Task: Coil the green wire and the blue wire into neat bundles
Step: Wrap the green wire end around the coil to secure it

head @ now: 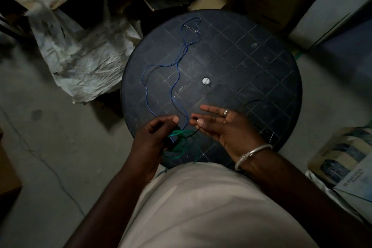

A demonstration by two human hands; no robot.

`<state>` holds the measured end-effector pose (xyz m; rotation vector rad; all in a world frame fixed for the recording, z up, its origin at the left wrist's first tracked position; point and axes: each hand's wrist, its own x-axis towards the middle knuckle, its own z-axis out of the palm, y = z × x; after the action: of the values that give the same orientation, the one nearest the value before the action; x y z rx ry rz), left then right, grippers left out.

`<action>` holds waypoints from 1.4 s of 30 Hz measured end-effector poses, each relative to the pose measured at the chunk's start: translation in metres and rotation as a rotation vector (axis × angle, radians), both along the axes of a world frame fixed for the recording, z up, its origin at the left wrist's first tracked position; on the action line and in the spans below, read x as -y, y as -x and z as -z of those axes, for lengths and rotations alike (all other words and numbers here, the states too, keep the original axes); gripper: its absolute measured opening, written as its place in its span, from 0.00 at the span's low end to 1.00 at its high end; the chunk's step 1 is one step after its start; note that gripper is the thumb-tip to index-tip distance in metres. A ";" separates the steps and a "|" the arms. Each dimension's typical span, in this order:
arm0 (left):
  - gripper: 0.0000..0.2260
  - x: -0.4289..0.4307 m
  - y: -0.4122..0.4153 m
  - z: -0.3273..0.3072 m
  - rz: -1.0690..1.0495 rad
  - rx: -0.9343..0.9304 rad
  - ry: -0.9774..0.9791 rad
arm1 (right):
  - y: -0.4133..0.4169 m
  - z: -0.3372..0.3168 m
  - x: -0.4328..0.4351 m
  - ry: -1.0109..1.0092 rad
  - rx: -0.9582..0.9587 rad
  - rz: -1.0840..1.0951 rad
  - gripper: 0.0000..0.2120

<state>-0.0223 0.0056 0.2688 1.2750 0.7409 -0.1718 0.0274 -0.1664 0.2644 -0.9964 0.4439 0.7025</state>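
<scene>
So closest to the camera, a pale beige cloth garment [201, 197] is filling the bottom of the view; both bare arms are reaching out over it to the round black plastic tabletop with the grid pattern [251, 66]. The left hand [155, 135] is curling its fingers round a loose coil of thin green wire [179, 132] at the near edge; the right hand [227, 126] is hovering just beside it, fingers stretched out and gripping nothing I can make out, wearing a silver ring [226, 112] and a silver bangle [253, 154]. The thin blue wire [183, 50] is snaking uncoiled from between the hands to the far edge; a crumpled whitish plastic sack [86, 60] is slumping beyond, on the left.
</scene>
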 end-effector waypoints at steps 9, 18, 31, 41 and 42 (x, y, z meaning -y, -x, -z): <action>0.10 0.001 0.005 -0.003 0.148 0.071 -0.201 | 0.002 -0.001 -0.003 0.144 0.186 -0.065 0.16; 0.03 0.001 0.004 -0.006 0.090 0.047 -0.213 | 0.002 -0.005 0.005 0.332 0.272 -0.210 0.12; 0.05 0.006 0.002 -0.013 0.142 0.068 -0.272 | -0.001 -0.014 -0.006 0.249 0.228 0.126 0.19; 0.08 0.009 0.004 -0.023 -0.024 0.104 -0.217 | 0.008 -0.015 -0.016 0.203 0.263 0.154 0.21; 0.08 0.009 0.004 -0.023 -0.025 0.110 -0.214 | 0.008 -0.016 -0.017 0.198 0.276 0.169 0.21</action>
<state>-0.0264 -0.0037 0.2916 1.4652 0.6933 -0.0015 0.0197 -0.1493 0.2801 -1.2079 0.3541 0.3664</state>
